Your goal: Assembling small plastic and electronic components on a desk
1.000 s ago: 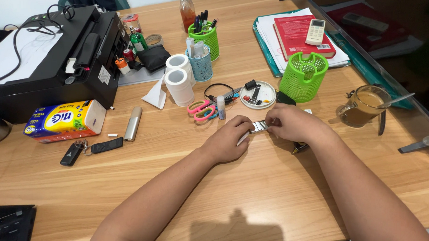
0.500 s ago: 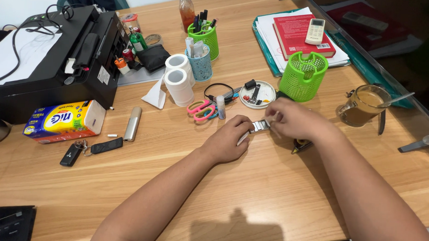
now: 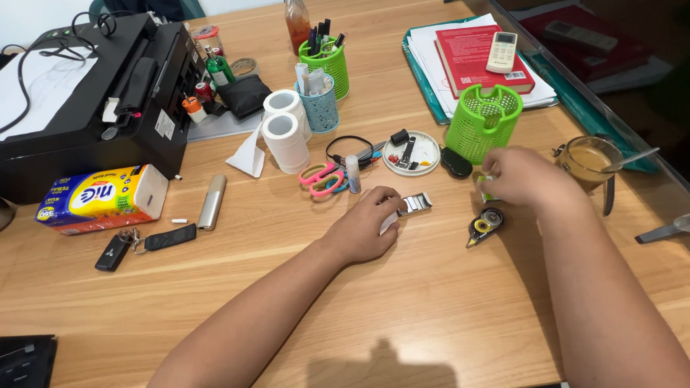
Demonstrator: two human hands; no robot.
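Note:
My left hand (image 3: 368, 224) rests on the wooden desk (image 3: 296, 292) with its fingers closed on one end of a small silver stapler (image 3: 415, 203). My right hand (image 3: 523, 177) is blurred and hovers to the right, just in front of the green mesh basket (image 3: 482, 122). Its fingers pinch a small green-and-white item (image 3: 483, 188), mostly hidden. A yellow-and-black correction tape (image 3: 485, 223) lies on the desk just below that hand, apart from it.
Pink scissors (image 3: 322, 178), a white dish of small parts (image 3: 411, 153) and two white paper rolls (image 3: 285, 134) lie behind my left hand. A glass of coffee (image 3: 589, 158) stands at the right. A black printer (image 3: 81, 93), tissue pack (image 3: 100, 198) and car keys (image 3: 117, 249) sit left.
My right hand has let go of the stapler and pulled away to the right, toward the green basket. My left hand has stayed on the stapler.

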